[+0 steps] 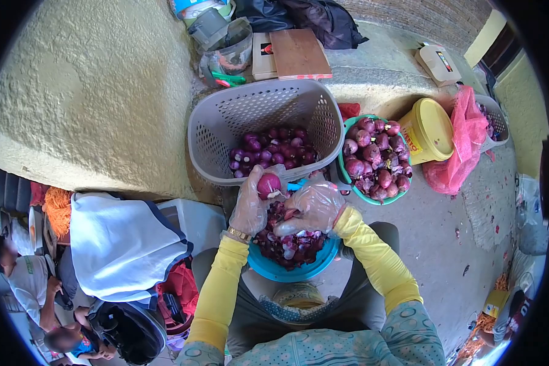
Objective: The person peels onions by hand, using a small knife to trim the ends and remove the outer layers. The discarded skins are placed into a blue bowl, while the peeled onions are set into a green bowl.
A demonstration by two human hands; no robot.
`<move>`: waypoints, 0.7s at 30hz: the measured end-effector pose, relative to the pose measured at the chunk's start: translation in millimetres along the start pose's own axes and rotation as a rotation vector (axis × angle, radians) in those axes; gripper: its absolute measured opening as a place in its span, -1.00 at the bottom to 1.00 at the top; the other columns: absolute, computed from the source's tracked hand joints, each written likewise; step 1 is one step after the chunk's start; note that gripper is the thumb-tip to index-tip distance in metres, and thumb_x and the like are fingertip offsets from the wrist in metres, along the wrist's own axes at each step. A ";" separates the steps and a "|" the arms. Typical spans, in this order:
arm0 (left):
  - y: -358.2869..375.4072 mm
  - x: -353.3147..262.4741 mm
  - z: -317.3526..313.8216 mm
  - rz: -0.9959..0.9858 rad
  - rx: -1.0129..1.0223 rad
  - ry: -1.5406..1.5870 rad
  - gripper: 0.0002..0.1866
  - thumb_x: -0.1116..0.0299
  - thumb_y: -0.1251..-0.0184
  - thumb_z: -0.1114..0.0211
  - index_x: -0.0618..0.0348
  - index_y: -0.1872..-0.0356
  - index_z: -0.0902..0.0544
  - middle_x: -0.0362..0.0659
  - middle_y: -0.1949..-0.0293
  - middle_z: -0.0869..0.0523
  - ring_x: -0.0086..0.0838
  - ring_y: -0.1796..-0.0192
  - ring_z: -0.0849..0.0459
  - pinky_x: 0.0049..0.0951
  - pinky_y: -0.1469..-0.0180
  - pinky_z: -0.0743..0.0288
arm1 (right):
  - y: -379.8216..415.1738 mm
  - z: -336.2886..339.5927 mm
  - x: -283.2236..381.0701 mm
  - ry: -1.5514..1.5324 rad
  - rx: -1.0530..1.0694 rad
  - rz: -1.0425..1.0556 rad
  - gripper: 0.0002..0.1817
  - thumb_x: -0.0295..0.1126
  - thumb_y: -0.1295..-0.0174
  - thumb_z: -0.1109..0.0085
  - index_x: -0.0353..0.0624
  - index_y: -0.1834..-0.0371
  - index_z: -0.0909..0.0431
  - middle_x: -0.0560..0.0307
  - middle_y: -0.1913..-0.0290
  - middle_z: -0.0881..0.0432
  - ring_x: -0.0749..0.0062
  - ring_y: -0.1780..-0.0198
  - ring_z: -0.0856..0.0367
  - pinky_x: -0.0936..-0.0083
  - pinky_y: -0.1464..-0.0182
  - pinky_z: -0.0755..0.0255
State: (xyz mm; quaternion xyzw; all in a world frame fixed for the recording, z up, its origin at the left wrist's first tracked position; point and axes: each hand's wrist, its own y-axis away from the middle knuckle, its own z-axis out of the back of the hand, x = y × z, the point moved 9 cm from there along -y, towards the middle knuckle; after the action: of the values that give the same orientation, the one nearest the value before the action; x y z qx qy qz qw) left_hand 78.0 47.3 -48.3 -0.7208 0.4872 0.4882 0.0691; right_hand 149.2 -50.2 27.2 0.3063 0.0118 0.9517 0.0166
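Observation:
My left hand [251, 206], in a clear plastic glove, holds a red onion [269, 186] near the front rim of the grey basket [201, 131]. My right hand [314, 204], gloved too, is closed beside it, with a blue-handled tool [296, 185] at its fingers; the blade is not clear. Below both hands, onion skins [290, 247] fill a blue basin [280, 272]. Peeled purple onions [274, 147] lie inside the grey basket. To the right, a green-rimmed basin [372, 199] is heaped with unpeeled onions [378, 149].
A yellow bucket [430, 131] and a pink mesh bag [463, 149] stand at the right. Behind the basket are plastic containers [226, 39] and a brown board [299, 53] on a ledge. White cloth [125, 244] hangs at the left, near two people. Another person is at the lower right.

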 end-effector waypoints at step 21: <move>0.2 11.8 -7.8 0.026 0.037 0.071 -0.52 -0.02 -0.68 -0.01 0.23 -0.10 -0.62 -0.09 -0.12 -0.69 -0.42 -0.09 -0.68 -0.36 -0.22 -0.55 | 0.1 4.2 -32.6 -0.282 -0.354 -0.194 -0.42 0.24 -0.17 -0.41 -0.15 0.27 -0.77 -0.11 0.52 -0.68 -0.05 0.42 -0.71 0.17 0.26 -0.57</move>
State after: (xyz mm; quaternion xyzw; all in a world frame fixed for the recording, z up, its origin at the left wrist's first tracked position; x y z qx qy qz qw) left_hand 83.3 35.2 -53.4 -0.7299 0.5077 0.4538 0.0588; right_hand 178.1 -51.5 11.7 0.4257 -0.1283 0.8808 0.1627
